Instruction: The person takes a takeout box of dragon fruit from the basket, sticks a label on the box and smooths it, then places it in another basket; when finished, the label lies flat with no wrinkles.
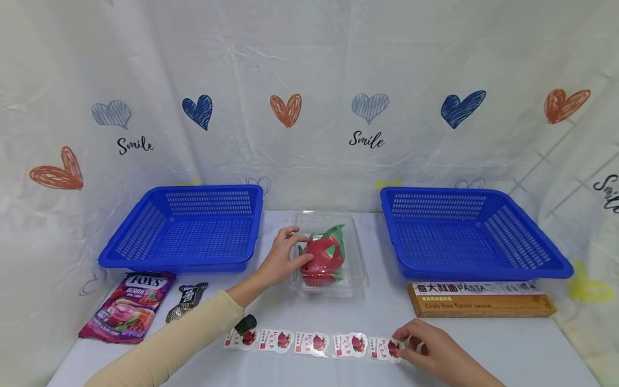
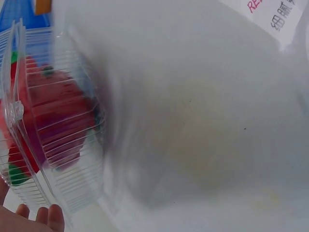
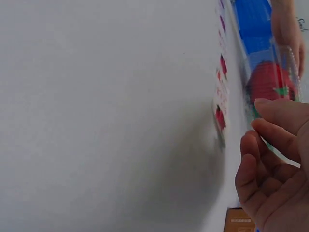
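A clear plastic clamshell box [image 1: 357, 258] holds a red dragon fruit [image 1: 323, 255] with green tips. My left hand [image 1: 282, 258] rests at the box's left side, fingers and thumb spread and loosely bent. In the left wrist view, fingertips [image 2: 55, 217] show at the box's edge. Nearer me lies a strip of white dragon-fruit stickers [image 1: 311, 343]. At its right end is my right hand [image 1: 430, 344], thumb and index finger by the last sticker [image 1: 385, 349]. In the right wrist view, a small gap shows between that thumb and index finger, with nothing visible in it.
Blue baskets stand back left [image 1: 179, 266] and back right [image 1: 483, 269]. Before the left one lie a purple Fox's candy bag [image 1: 130, 309] and a dark patterned packet [image 1: 186, 302]. A pasta box [image 1: 481, 306] lies before the right one. A small black object [image 1: 245, 324] overlaps the leftmost sticker.
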Action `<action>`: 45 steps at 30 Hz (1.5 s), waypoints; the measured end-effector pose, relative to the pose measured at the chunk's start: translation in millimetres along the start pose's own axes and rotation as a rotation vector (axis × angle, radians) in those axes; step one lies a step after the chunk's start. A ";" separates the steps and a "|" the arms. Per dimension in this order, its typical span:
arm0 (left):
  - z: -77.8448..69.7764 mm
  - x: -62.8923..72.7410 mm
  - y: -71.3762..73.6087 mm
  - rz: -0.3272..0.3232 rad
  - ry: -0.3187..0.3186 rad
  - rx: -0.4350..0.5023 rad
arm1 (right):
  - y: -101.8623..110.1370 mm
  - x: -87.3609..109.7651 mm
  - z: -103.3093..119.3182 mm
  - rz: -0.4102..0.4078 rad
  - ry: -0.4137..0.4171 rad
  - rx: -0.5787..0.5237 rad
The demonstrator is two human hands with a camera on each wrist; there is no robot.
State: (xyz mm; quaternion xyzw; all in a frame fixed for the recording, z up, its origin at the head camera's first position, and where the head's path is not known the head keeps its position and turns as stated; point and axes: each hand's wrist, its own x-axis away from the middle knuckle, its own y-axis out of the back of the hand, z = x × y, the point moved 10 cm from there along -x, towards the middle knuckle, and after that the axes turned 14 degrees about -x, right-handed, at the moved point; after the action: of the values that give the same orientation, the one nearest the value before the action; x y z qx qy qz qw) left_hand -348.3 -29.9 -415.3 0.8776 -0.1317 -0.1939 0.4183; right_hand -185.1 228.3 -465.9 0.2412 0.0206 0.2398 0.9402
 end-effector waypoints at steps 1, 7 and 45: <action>0.9 0.2 -0.3 -0.002 0.002 0.003 | 1.1 1.5 -5.1 -0.003 -0.030 0.023; 0.6 1.4 -0.5 -0.011 -0.001 0.023 | 2.2 7.3 -22.2 -0.023 -0.108 0.124; -70.6 26.1 16.1 -0.296 -0.412 -0.269 | -5.1 5.5 -18.2 -0.090 -0.033 0.203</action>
State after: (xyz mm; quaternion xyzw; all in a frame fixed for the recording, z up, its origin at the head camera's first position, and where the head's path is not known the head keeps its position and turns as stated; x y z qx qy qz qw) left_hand -294.4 -1.8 -368.1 0.7660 -0.0574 -0.4428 0.4625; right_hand -180.8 235.0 -483.9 0.3379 0.0403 0.1899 0.9209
